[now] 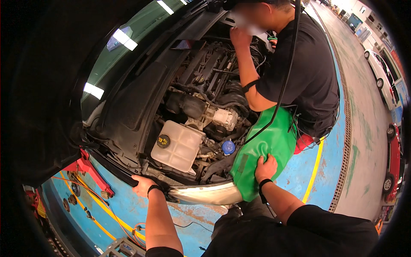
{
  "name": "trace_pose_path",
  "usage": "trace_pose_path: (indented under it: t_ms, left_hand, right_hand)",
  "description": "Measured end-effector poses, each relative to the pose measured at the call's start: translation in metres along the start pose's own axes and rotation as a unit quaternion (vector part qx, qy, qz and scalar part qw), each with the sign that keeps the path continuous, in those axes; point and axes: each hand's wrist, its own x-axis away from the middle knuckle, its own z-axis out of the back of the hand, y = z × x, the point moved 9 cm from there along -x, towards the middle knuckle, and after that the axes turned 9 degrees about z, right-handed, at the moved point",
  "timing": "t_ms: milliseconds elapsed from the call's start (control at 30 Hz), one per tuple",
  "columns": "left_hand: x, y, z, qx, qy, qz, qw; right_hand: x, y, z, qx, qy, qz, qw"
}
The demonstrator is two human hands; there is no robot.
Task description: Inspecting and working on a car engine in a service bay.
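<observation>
My left hand [142, 185] grips the edge of the car body [124, 174] at the lower left of the open engine bay. My right hand [265, 167] rests, fingers apart and slightly bent, on a green protective cover [252, 169] draped over the near fender, above the pale headlamp [214, 194]. Between and beyond my hands are a translucent reservoir [173, 150] with a dark cap, a blue cap [228, 147], a silver housing [224, 118] and the dark engine [205, 68].
A co-worker [299, 73] in black leans over the bay, one arm raised. A thin black rod [278, 105] crosses the bay diagonally. A red lift arm [92, 171], hoses and cables [115, 214] lie at lower left. Parked cars [391, 162] line the far right.
</observation>
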Motion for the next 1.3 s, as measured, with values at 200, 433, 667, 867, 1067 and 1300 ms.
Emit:
trace_pose_path:
  t_ms: [200, 433, 667, 867, 1067, 1300]
  left_hand:
    - [-0.0012, -0.0002, -0.0011, -0.001, -0.002, -0.001, 1.0]
    - [-0.0003, 0.0005, -0.0011, -0.001, -0.004, -0.002, 1.0]
    - [-0.0029, -0.0003, -0.0034, -0.001, -0.003, -0.004, 1.0]
    - [-0.0059, -0.0013, -0.0044, -0.002, -0.002, -0.005, 1.0]
    - [-0.0032, -0.0003, -0.003, -0.006, -0.005, -0.002, 1.0]
    - [0.0019, 0.0015, 0.0009, -0.008, -0.002, -0.001, 1.0]
  right_hand:
    - [-0.0002, 0.0012, -0.0021, 0.003, -0.001, -0.003, 1.0]
    - [-0.0006, 0.0001, -0.002, 0.003, -0.006, -0.002, 1.0]
    - [-0.0003, 0.0023, -0.0026, 0.007, 0.001, 0.0, 1.0]
    - [0.0, 0.0033, -0.0032, 0.011, 0.01, 0.001, 1.0]
    - [-0.0009, 0.0029, -0.0032, 0.014, 0.006, -0.002, 1.0]
    - [-0.001, 0.0024, -0.0028, 0.01, -0.014, -0.02, 1.0]
